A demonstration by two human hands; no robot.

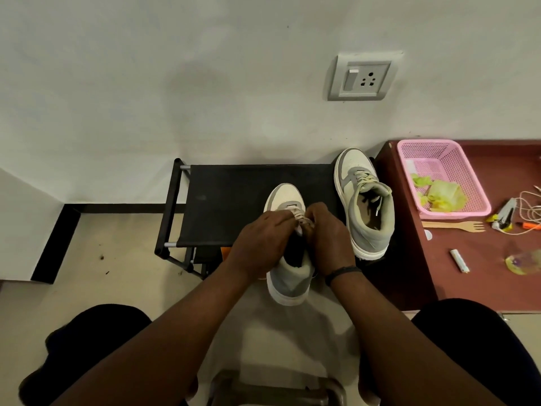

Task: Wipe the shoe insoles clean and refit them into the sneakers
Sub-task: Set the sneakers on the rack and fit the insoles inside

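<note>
No writing is legible; both the left hand (260, 238) and right hand (328, 238) pinch the laces of the near sneaker (288, 276), whose toe points to 12 o'clock

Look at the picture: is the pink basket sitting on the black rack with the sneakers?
No. The pink basket sits on the reddish-brown table, to the right of the black rack.

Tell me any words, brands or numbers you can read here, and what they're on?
None can be read.
Sneakers: no logo or lettering shows.
Wall socket: plain, no marking visible.
Small white stick on the maroon table: too small to tell any print.
</note>
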